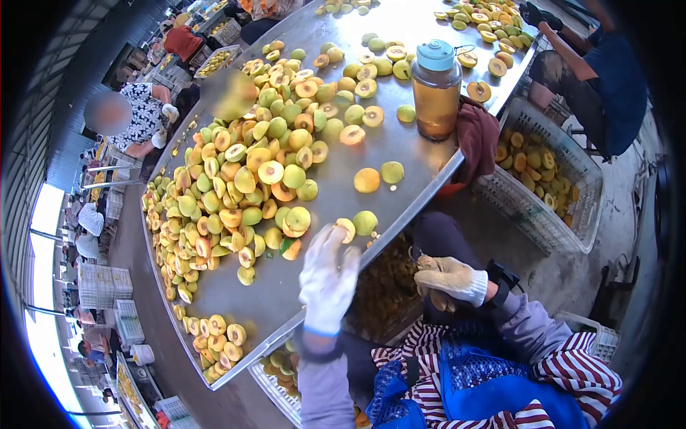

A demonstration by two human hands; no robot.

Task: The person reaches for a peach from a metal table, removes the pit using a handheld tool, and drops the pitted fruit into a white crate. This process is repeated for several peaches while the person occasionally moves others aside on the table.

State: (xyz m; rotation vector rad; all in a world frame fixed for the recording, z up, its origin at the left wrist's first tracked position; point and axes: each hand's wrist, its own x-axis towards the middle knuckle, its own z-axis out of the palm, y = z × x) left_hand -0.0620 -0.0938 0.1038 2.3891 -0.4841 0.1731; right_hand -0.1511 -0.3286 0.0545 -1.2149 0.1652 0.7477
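My left hand (pixel 329 279), in a white glove, reaches over the front edge of the metal table. Its fingers are stretched out, with the tips right at a halved peach (pixel 345 229). A green peach half (pixel 365 223) lies just beyond them. Lower right, off the table edge, my right hand (pixel 450 281) wears a cream glove and is closed. Its fingers are curled, and I cannot tell what they hold. A big heap of yellow-green peach halves (pixel 246 175) spreads to the left, many with the cut face up.
A lidded bottle of amber liquid (pixel 436 93) stands by a dark red cloth (pixel 476 132) at the table's edge (pixel 411 211). A crate of peach halves (pixel 557 154) sits on the floor at right. One co-worker (pixel 604 79) is at upper right, another (pixel 136 114) across the table.
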